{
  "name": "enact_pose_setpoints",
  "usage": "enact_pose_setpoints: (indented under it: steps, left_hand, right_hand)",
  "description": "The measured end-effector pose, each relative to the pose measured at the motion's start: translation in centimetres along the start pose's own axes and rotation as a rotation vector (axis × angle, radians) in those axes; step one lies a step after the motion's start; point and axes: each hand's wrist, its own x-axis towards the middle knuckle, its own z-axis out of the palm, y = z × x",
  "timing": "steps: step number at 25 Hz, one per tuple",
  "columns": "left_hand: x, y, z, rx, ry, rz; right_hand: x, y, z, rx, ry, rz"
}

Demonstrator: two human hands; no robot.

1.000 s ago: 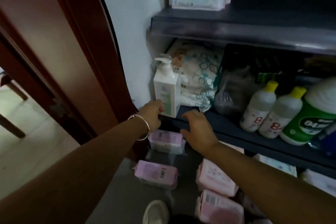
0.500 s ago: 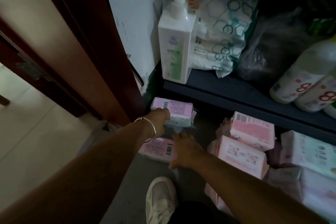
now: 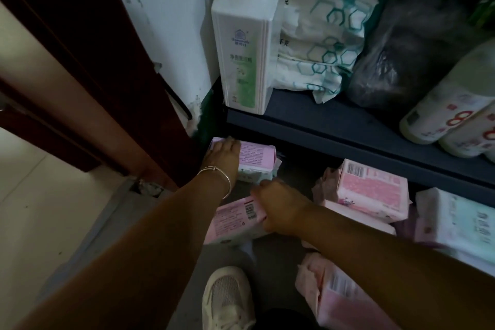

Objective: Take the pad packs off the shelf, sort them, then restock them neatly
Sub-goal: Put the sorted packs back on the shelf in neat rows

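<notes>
Two lilac pad packs lie on the dark floor under the lowest shelf board (image 3: 321, 122). My left hand (image 3: 222, 154) lies over the far lilac pack (image 3: 258, 154), fingers curled at its far left edge. My right hand (image 3: 278, 205) grips the right end of the near lilac pack (image 3: 235, 218). To the right, a pink pack (image 3: 372, 186) sits on top of other packs. A white and mint pack (image 3: 455, 220) lies beyond it. Another pink pack (image 3: 348, 300) lies at the bottom right, partly hidden by my right arm.
On the shelf board stand a white pump bottle (image 3: 246, 43), a hexagon-print bag (image 3: 324, 21), a black plastic bag (image 3: 415, 48) and white bottles (image 3: 450, 112). A dark red door (image 3: 80, 75) is close on the left. My white shoe (image 3: 227, 300) is on the floor.
The view has dropped and closed in on the floor packs. My left hand stays on the far lilac pack; my right hand has moved onto the near lilac pack's end.
</notes>
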Motion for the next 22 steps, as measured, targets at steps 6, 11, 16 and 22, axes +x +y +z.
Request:
enact_pose_setpoints:
  steps: [6, 11, 16, 22]
  left_hand:
    - [0.6, 1.0, 0.5, 0.248, 0.127, -0.022]
    - [1.4, 0.7, -1.2, 0.207, -0.041, 0.093]
    - [0.4, 0.6, -7.3, 0.144, -0.207, 0.120]
    - [-3.7, 2.3, -16.8, 0.014, -0.341, 0.132]
  right_hand:
    - [-0.7, 0.4, -1.0, -0.015, -0.010, -0.051]
    - [-0.5, 0.6, -2.6, 0.025, 0.039, -0.086]
    - [-2.1, 0.3, -6.4, 0.095, 0.093, -0.160]
    - [-9.1, 0.4, -14.3, 0.387, 0.134, -0.015]
